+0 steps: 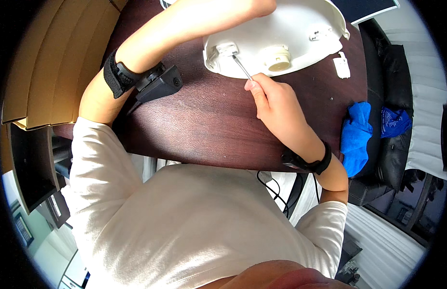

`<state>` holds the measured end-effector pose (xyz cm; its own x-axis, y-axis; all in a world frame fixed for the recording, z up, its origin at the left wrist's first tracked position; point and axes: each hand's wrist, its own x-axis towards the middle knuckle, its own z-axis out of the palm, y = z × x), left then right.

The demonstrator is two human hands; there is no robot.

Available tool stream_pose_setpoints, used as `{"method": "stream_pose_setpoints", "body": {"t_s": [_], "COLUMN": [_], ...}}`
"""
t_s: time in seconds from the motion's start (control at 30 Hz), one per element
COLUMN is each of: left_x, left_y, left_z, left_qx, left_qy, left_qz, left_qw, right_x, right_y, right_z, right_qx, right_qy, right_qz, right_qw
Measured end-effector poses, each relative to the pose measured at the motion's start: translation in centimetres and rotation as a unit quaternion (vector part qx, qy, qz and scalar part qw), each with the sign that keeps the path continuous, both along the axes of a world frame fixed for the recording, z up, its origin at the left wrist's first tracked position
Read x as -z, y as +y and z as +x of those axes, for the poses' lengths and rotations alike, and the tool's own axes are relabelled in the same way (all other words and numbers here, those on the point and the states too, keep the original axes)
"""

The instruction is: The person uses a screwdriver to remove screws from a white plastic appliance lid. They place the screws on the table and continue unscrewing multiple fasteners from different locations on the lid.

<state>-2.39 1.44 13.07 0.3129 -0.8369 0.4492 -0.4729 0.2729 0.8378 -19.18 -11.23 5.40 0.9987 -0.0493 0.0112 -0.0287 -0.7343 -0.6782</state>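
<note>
A white, curved plastic housing (300,21) lies hollow side up at the far side of the brown table. Inside it sit a cream round fitting (278,58), a small white fitting (227,49) at its left and another one (321,33) at its right. My right hand (276,98) is closed on a thin metal screwdriver (242,66), handle hidden in the grip. Its tip meets the left fitting. My left hand (259,6) reaches across to the housing's far side, at the picture's top edge; its fingers are out of sight.
A loose white plastic piece (342,65) rests on the table (194,120), right of the housing. Blue cloth (357,137) hangs over the right edge, beside a black sofa (396,106). Cardboard boxes (64,53) stand at the left. Black cables (277,192) hang below the front edge.
</note>
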Motion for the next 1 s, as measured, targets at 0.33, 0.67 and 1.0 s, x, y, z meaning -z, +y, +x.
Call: {"method": "stream_pose_setpoints", "body": {"t_s": [0.33, 0.67, 1.0], "left_x": [-0.3, 1.0, 2.9], "left_y": [0.5, -0.8, -0.4], "left_z": [-0.5, -0.1, 0.7], "left_qx": [0.048, 0.048, 0.034], "left_qy": [0.002, 0.043, 0.047], "left_qz": [-0.043, -0.033, -0.029], "left_qw": [0.998, 0.997, 0.998], "right_x": [-0.1, 0.5, 0.4], "right_y": [1.0, 1.5, 1.1], "right_z": [-0.2, -0.4, -0.2], "right_qx": [0.026, 0.05, 0.097], "right_qy": [-0.016, -0.051, -0.042], "right_qz": [-0.02, -0.036, -0.06], "right_qw": [0.999, 0.997, 0.993]}}
